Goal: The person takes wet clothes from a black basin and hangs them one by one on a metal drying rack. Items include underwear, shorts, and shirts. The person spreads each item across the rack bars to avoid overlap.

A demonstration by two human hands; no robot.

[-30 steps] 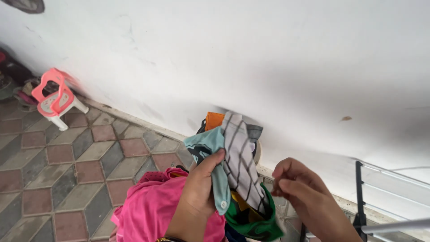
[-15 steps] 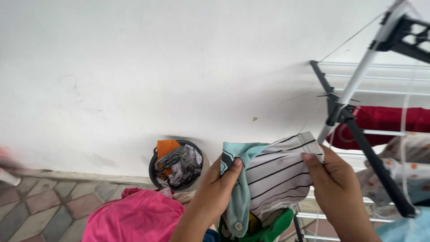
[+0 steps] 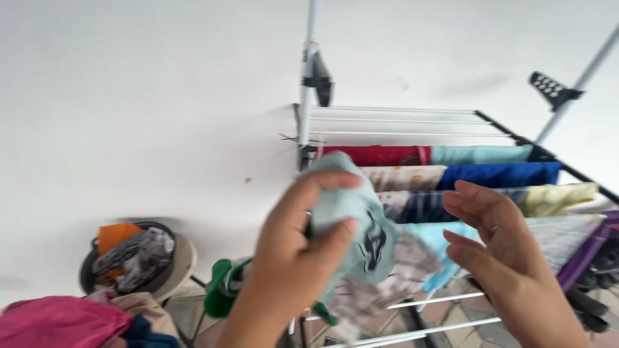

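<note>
- Swinging your view right since half a second ago: the drying rack (image 3: 451, 138) now fills the frame, where before it only showed at the right edge.
- Your left hand (image 3: 293, 258) is clenched around the pale teal garment (image 3: 361, 225), bunched up; half a second ago the cloth was stretched flat between both hands.
- Your right hand (image 3: 500, 248) has let go: fingers spread, palm facing the cloth, touching nothing that shows.
- Garment hangs from your left fist in front of the rack's rails, blurred; can't tell if it touches a rail.
- Rack already carries red, blue, teal and yellow pieces on its bars.
- Basket of clothes (image 3: 132, 258) by the white wall (image 3: 129, 96) now sits far left; pink pile (image 3: 58, 322) at the bottom left corner.
- Judgement: you've turned to the rack with the piece, not yet hung.
</note>
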